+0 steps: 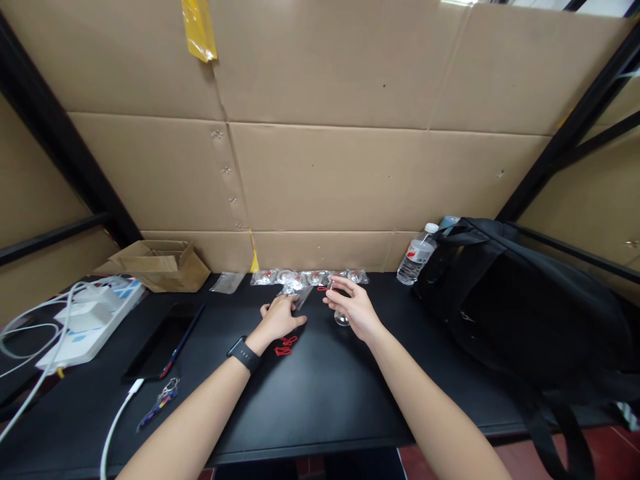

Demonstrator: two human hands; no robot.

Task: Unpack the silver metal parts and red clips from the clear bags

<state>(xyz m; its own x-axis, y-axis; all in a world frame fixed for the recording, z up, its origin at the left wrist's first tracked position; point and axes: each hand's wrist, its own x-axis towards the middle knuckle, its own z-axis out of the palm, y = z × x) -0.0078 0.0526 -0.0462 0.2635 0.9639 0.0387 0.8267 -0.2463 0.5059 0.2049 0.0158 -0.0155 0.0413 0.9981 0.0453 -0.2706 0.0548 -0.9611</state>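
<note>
My right hand (351,308) is closed in a pinch on a small shiny metal piece with a red cord loop (323,289) sticking out to its left. A round silvery object (341,319) shows just below those fingers; whether it hangs from the hand or lies on the table I cannot tell. My left hand (280,319), wearing a black watch, is palm down with the thumb spread. Its fingertips reach the clear plastic bags (299,288) that hold round metal items with red bits. Loose red cords (285,345) lie just below this hand.
Along the back lie more bagged items (265,277) and a flat clear bag (228,283). At left are a paper bag (170,267), a power strip (95,323), a phone (163,341) and a keychain (159,405). A water bottle (417,257) and black backpack (530,313) stand right.
</note>
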